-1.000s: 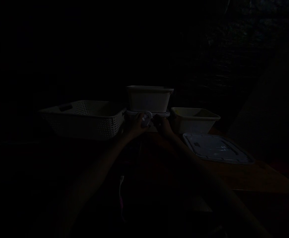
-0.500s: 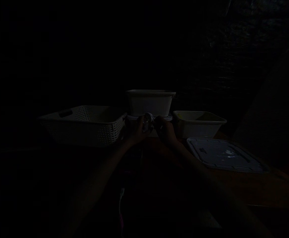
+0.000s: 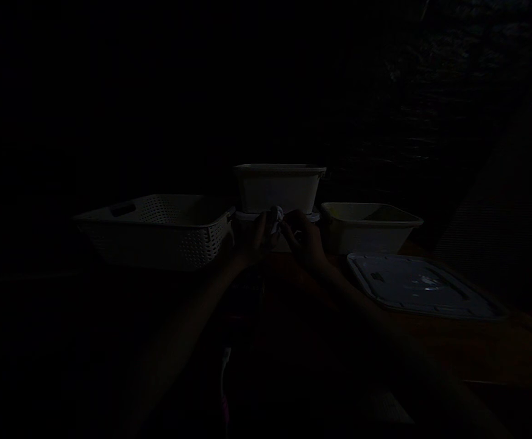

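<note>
The scene is very dark. My left hand (image 3: 253, 241) is closed around a small whitish object (image 3: 276, 214), whose kind I cannot make out. From the other side my right hand (image 3: 306, 238) has its fingers bent and pinched at that object's edge. Both hands are raised in front of two stacked pale tubs; the upper tub (image 3: 277, 189) rests on the lidded lower one (image 3: 242, 217), which the hands partly cover.
A perforated basket (image 3: 151, 244) stands to the left, and a pale open tub (image 3: 366, 235) to the right. Nearer on the right, a flat lid (image 3: 412, 286) lies on the brown wooden table (image 3: 471, 347). A white cable (image 3: 223, 372) hangs at the lower middle.
The small whitish object has turned between my hands and shows a narrower outline. My right hand's fingers have shifted slightly. The whole view has moved a little.
</note>
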`<action>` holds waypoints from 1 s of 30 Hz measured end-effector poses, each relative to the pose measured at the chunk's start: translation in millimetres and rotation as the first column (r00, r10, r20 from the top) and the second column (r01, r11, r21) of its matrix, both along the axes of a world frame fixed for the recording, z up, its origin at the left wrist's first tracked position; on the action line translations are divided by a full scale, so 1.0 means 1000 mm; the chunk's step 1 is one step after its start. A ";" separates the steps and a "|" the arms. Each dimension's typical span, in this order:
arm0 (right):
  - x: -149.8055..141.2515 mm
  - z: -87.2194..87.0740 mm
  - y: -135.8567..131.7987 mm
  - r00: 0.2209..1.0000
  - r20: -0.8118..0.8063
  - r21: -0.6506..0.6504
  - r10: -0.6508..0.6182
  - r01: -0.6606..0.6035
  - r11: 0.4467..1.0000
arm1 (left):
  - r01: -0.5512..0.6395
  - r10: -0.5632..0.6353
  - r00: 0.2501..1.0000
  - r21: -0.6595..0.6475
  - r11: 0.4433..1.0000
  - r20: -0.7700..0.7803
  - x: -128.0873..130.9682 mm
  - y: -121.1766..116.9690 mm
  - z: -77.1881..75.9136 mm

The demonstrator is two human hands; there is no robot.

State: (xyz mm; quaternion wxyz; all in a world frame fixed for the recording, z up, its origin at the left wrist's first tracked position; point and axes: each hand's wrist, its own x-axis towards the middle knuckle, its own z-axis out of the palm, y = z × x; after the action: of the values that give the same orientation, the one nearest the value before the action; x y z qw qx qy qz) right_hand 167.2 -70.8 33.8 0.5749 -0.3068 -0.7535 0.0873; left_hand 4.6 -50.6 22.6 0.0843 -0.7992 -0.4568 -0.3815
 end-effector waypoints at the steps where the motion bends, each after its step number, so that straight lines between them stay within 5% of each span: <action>1: 0.001 0.000 -0.001 1.000 0.013 0.010 -0.017 0.016 1.000 | -0.003 0.003 1.000 -0.005 1.000 0.008 0.001 0.000 0.001; 7: 0.005 -0.002 0.004 0.951 0.171 0.009 -0.258 0.261 0.965 | 0.119 -0.120 0.990 0.009 0.993 0.077 0.005 0.005 0.002; 12: 0.007 -0.005 0.014 0.828 0.358 0.031 -0.432 0.452 0.892 | 0.031 -0.033 0.996 0.025 0.999 0.077 0.008 0.001 0.004; 22: 0.012 -0.007 0.018 0.908 0.322 0.017 -0.267 0.276 0.961 | 0.083 -0.087 0.992 0.053 0.995 0.095 0.008 0.000 0.008; 30: 0.008 -0.012 0.021 0.979 0.203 -0.061 -0.009 0.022 0.998 | -0.063 0.048 0.993 0.143 0.988 0.109 0.008 0.011 0.005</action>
State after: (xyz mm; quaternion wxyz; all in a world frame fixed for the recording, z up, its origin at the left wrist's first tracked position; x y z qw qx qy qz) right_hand 175.2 -49.9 21.5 0.4858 -0.3377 -0.8027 0.0748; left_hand 12.6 -39.3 27.7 0.1291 -0.7566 -0.4536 -0.4530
